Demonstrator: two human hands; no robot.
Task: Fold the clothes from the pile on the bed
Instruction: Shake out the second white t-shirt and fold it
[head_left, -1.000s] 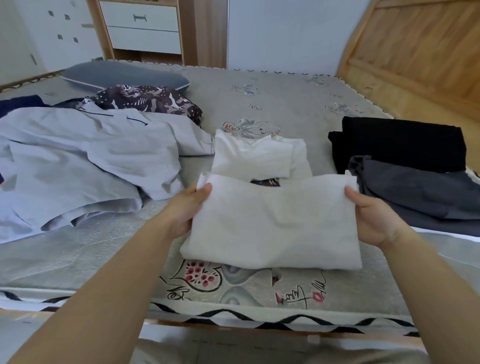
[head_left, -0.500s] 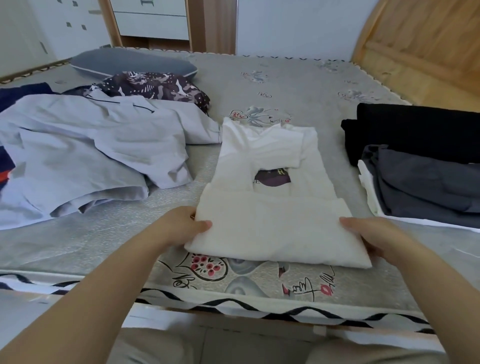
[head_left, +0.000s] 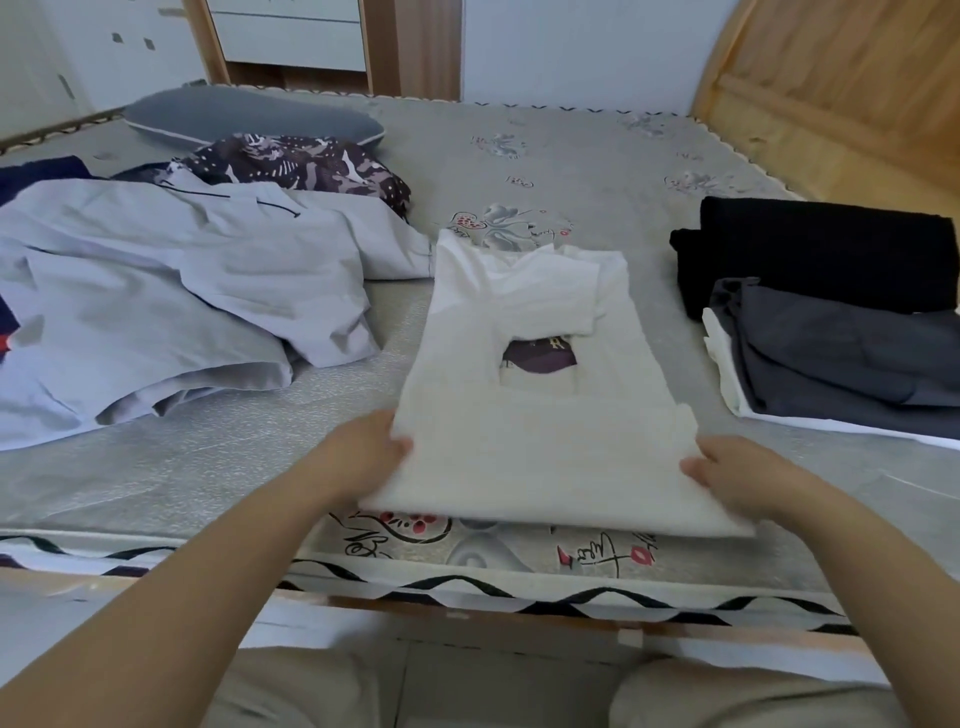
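A white T-shirt lies on the bed in front of me, sleeves folded in, a dark label showing at its collar. My left hand grips its near left edge and my right hand grips its near right edge, fingers tucked under the cloth. The unfolded pile sits to the left: a pale grey-lilac shirt spread wide, with a dark patterned garment behind it.
Folded clothes are stacked at the right: a black piece, a dark grey one and a white one beneath. A grey pillow lies at the back left. The wooden headboard rises at the right. The mattress edge runs just below my hands.
My hands lowered the lifted lower half of the white shirt back down toward the near edge of the bed, so it now lies longer and flat.
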